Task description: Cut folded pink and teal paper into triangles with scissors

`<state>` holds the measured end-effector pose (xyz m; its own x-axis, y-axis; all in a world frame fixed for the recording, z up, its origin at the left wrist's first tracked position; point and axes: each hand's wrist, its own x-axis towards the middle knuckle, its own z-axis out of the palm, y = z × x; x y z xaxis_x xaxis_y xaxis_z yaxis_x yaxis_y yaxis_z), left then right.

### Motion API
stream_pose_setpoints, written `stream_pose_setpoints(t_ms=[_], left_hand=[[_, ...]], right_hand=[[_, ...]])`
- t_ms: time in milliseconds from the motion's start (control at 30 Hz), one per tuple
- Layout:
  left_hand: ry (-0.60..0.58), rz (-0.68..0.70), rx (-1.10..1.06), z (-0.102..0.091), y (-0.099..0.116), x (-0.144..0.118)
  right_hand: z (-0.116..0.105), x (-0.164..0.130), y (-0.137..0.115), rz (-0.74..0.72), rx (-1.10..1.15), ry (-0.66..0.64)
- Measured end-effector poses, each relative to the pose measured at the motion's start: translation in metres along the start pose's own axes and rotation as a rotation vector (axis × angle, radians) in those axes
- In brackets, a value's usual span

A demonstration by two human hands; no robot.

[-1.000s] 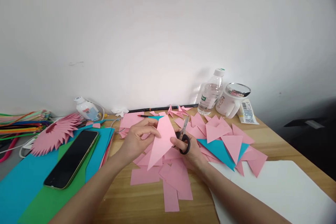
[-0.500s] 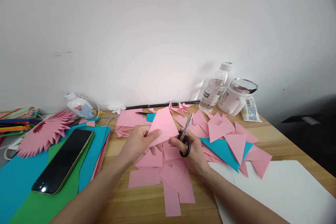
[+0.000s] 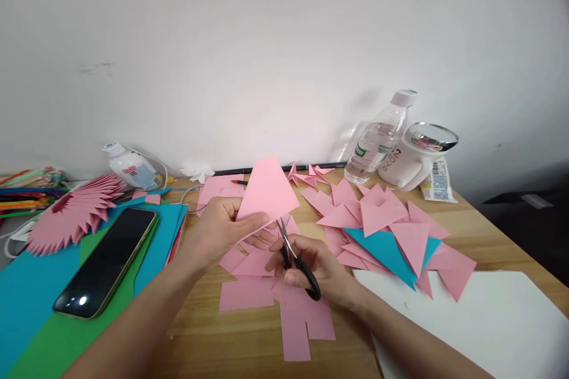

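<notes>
Between thumb and fingers, my left hand (image 3: 233,225) pinches a piece of pink paper (image 3: 269,189) with slanted sides, raised above the table. My right hand (image 3: 313,260) is closed on black-handled scissors (image 3: 306,278), their handles spread by my fingers. The partly parted blades point up and toward the paper's lower edge; whether they touch it I cannot tell. Under both hands lie loose pink paper strips (image 3: 296,331) and offcuts, partly hidden by the hands.
Right of my hands is a heap of pink triangles (image 3: 382,213) with a blue piece (image 3: 386,254), beside a white sheet (image 3: 466,314). A water bottle (image 3: 377,142) and mug (image 3: 418,160) stand behind. At left, a phone (image 3: 106,260) lies on coloured paper near a pleated pink paper form (image 3: 75,213).
My right hand has moved down and left, turning the scissors so the blades now point up-left at the paper's lower edge. My left hand has raised the pink paper slightly, moving left.
</notes>
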<state>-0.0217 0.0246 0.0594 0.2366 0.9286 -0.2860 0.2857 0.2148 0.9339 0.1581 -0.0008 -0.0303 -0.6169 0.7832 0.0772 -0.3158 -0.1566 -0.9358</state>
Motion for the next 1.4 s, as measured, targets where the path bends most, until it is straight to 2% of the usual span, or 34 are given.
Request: stream_pose_setpoints(t_ms=[200,433,767,1067,1400], left_hand=[[-0.029,0.012,-0.006,0.0046,-0.0009,0.0008],[-0.04,-0.041,-0.068,0.0105,0.0036,-0.0037],[-0.012,-0.03,-0.037,0.0098,0.003,-0.0046],[-0.057,-0.021,-0.059,0.0087,0.0014,-0.0032],[-0.051,-0.028,-0.055,0.01,0.0036,-0.0039]], right_hand=[[0.0006,0.0002,-0.0048,-0.01,0.018,0.046],[0.0014,-0.0003,-0.0069,-0.007,-0.046,0.055],[0.0014,-0.0004,-0.0067,-0.009,-0.102,0.072],[0.0024,0.0006,-0.0091,0.002,-0.088,0.106],[0.0017,0.0008,-0.0075,0.013,-0.108,0.109]])
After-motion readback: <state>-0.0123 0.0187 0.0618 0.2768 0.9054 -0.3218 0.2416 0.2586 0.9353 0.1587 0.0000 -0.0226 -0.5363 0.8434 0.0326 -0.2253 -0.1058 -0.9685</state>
